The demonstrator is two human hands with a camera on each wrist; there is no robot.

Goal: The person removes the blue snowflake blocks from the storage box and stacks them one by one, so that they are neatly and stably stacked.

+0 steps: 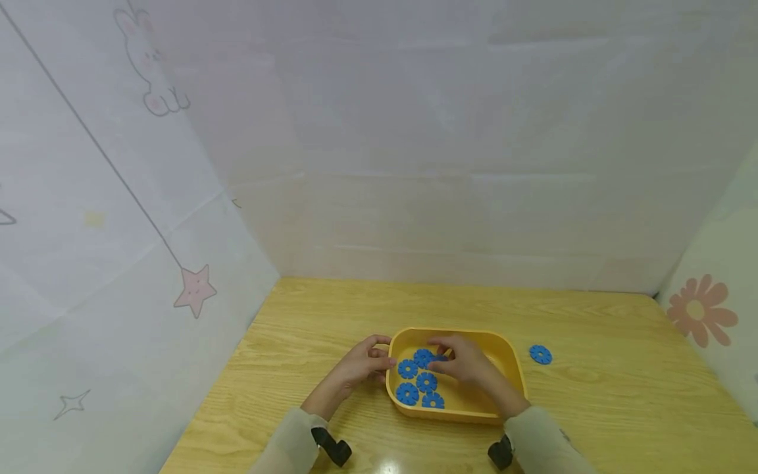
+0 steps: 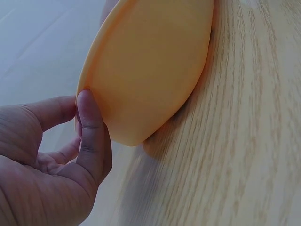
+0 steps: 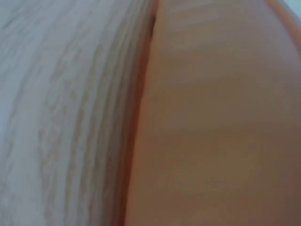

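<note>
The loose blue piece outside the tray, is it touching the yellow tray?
Apart: the head view shows bare wooden table between the blue piece and the yellow tray.

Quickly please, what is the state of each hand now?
Left hand: pinching the yellow box's rim.
Right hand: at a blue disc; holding cannot be told.

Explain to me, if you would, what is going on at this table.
A person's left hand pinches the rim of a yellow tray at its left end. The right hand reaches into the tray, its fingers at a blue disc; whether they have gripped it is hard to tell. Other blue discs lie in the tray, and one more lies on the wooden table, just to the right of the tray.
</note>
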